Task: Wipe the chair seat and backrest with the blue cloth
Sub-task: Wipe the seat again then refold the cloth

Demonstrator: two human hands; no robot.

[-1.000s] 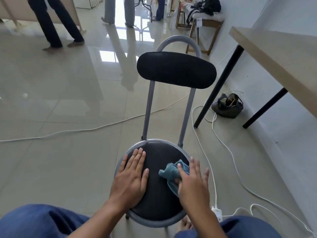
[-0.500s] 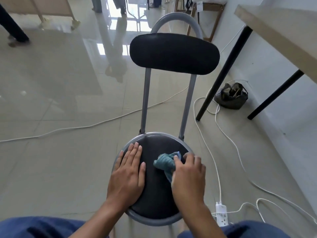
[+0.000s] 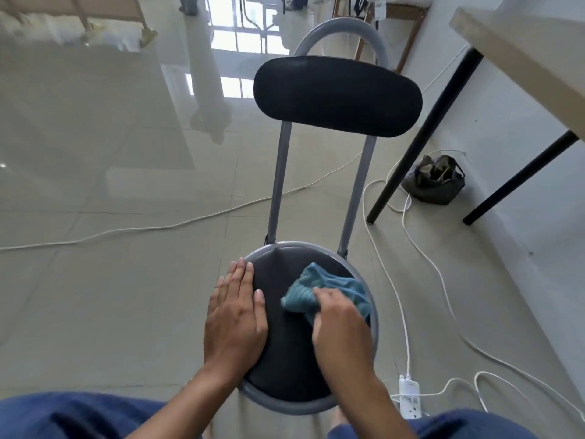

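Note:
A grey metal chair stands before me with a round black seat (image 3: 285,353) and an oval black backrest (image 3: 337,95). My left hand (image 3: 235,315) lies flat on the left side of the seat, fingers straight. My right hand (image 3: 340,331) grips the crumpled blue cloth (image 3: 329,288) and presses it on the right part of the seat. The fingers of that hand are curled over the cloth's near part.
A wooden table (image 3: 519,58) with black legs (image 3: 421,144) stands at the right by the wall. A dark bag (image 3: 435,182) lies under it. White cables (image 3: 421,258) and a power strip (image 3: 410,397) lie on the tiled floor right of the chair.
My right hand has slid the blue cloth toward the right rim of the seat, and the cloth has spread out. The left hand has stayed flat on the seat. The camera tilted down a little.

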